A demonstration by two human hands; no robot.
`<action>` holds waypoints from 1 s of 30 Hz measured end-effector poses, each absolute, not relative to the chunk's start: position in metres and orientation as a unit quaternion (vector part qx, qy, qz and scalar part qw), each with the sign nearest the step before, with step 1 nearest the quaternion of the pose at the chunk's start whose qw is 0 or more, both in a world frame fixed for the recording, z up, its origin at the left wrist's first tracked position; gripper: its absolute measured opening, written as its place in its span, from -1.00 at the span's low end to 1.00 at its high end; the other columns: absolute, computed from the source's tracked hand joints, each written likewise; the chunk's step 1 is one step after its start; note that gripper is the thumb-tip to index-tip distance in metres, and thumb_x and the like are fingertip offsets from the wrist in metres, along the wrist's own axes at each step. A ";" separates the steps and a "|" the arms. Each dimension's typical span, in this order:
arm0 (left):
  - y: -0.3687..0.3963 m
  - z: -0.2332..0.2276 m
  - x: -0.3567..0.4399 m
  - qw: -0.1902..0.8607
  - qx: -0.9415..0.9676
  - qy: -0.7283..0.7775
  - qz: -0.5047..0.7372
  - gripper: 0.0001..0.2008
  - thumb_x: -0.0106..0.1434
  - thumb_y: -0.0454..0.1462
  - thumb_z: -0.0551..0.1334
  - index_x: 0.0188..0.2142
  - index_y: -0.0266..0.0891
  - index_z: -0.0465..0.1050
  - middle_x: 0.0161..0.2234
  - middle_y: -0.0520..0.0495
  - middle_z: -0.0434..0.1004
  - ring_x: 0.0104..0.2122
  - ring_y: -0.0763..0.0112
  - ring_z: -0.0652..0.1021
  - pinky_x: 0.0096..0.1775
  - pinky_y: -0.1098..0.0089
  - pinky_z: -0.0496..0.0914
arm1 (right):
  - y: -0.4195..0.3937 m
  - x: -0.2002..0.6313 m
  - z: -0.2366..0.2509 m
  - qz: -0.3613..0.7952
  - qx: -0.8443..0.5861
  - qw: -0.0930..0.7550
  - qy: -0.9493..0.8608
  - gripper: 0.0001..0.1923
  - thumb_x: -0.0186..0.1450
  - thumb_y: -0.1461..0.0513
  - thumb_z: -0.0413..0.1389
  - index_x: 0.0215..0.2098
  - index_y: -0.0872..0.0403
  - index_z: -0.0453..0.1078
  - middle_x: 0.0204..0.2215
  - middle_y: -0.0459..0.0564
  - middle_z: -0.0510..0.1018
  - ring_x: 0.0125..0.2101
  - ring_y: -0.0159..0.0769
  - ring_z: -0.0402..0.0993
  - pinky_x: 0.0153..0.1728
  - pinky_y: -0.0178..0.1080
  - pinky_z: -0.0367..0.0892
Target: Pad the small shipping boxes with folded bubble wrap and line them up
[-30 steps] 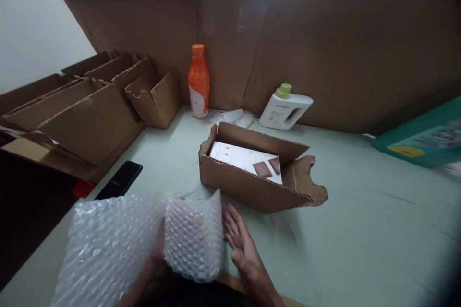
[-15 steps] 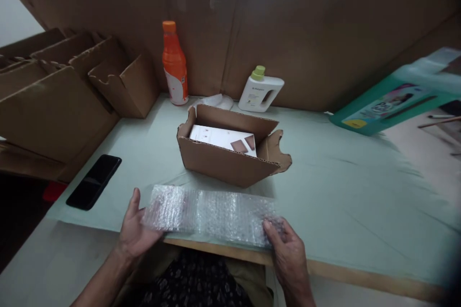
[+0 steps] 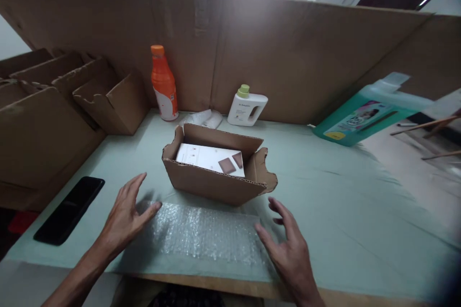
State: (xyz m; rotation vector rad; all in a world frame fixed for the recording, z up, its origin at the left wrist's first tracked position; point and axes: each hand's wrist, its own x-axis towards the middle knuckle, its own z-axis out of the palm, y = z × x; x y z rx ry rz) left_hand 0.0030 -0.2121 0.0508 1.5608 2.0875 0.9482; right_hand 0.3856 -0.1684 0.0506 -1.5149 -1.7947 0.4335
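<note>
Head view, the only one: the strip of bubble wrap (image 3: 209, 235) is lying spread on the cloth-covered bench (image 3: 342, 230), close to its near edge, with nothing resting on it and nothing folded inside as far as shows. Just beyond it the open cardboard box (image 3: 212, 184) is standing upright, a printed white carton (image 3: 201, 156) sitting down inside it. On progress, judging from how things are lying: the carton is already sitting in the box and the wrap is already lying out; the box's top is standing open, and neither box nor carton is wearing any wrap, so no wrapping is showing as done. Left hand (image 3: 124, 216) is hovering at the wrap's far left corner, forearm slanting in from the lower left, fingers pointing up and away, thumb reaching toward the wrap; its grip is standing wide, holding nothing. Right hand (image 3: 288, 249) is hanging at the wrap's right end, fingers curving inward and thumb spreading from them, that grip likewise standing apart and empty. Whether either thumb is brushing the plastic, cannot tell. A dark phone (image 3: 70, 208) is lying left of the left hand; an orange bottle (image 3: 164, 86) and a white jug (image 3: 247, 109) are standing behind the box.
</note>
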 end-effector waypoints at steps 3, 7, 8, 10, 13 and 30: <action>-0.178 0.058 0.021 0.300 0.551 0.661 0.412 -0.16 0.23 0.03 0.27 0.39 -0.12 0.01 0.35 -0.30 0.16 0.28 -0.09 0.30 0.22 -0.09 0.28 | -0.140 0.359 0.063 0.265 -0.544 0.317 -0.730 -0.41 0.23 0.00 0.22 0.15 0.04 0.30 0.00 0.15 0.56 -0.06 0.01 0.54 -0.13 0.00 0.51; -0.146 0.060 0.043 0.416 0.529 0.566 0.477 -0.30 0.23 -0.06 0.29 0.30 -0.17 0.16 0.23 -0.27 0.35 0.16 0.03 0.47 0.14 0.06 0.40 | -0.110 0.331 0.058 0.288 -0.531 0.318 -0.731 -0.52 0.24 0.01 0.18 0.05 0.05 0.36 -0.10 0.17 0.58 -0.10 0.07 0.54 -0.12 0.08 0.49; -0.142 0.059 0.047 0.408 0.516 0.571 0.492 -0.34 0.23 -0.08 0.29 0.27 -0.18 0.20 0.20 -0.25 0.39 0.12 0.05 0.49 0.12 0.09 0.42 | -0.102 0.327 0.055 0.282 -0.527 0.324 -0.733 -0.56 0.25 0.03 0.16 0.03 0.05 0.38 -0.10 0.18 0.58 -0.09 0.07 0.54 -0.10 0.08 0.48; -0.140 0.057 0.051 0.372 0.495 0.593 0.516 -0.39 0.22 -0.10 0.30 0.21 -0.19 0.24 0.15 -0.22 0.43 0.08 0.10 0.52 0.09 0.13 0.44 | -0.086 0.321 0.053 0.285 -0.520 0.325 -0.737 -0.63 0.24 0.06 0.14 -0.04 0.05 0.40 -0.12 0.19 0.59 -0.11 0.05 0.54 -0.10 0.05 0.47; -0.145 0.053 0.051 0.339 0.480 0.616 0.524 -0.48 0.23 -0.10 0.28 0.13 -0.18 0.27 0.11 -0.19 0.46 0.03 0.15 0.55 0.04 0.17 0.47 | -0.061 0.322 0.056 0.325 -0.521 0.301 -0.730 -0.69 0.21 0.08 0.12 -0.13 0.06 0.41 -0.19 0.15 0.62 -0.21 -0.01 0.57 -0.17 0.00 0.49; -0.099 0.028 0.036 0.382 0.527 0.593 0.474 -0.49 0.09 -0.12 0.33 0.01 -0.28 0.44 0.03 -0.28 0.52 0.05 -0.05 0.48 0.16 -0.02 0.33 | -0.058 0.329 0.071 0.227 -0.518 0.325 -0.758 -0.76 0.28 0.07 0.09 -0.20 0.05 0.39 -0.28 0.10 0.59 -0.28 -0.08 0.55 -0.22 -0.05 0.49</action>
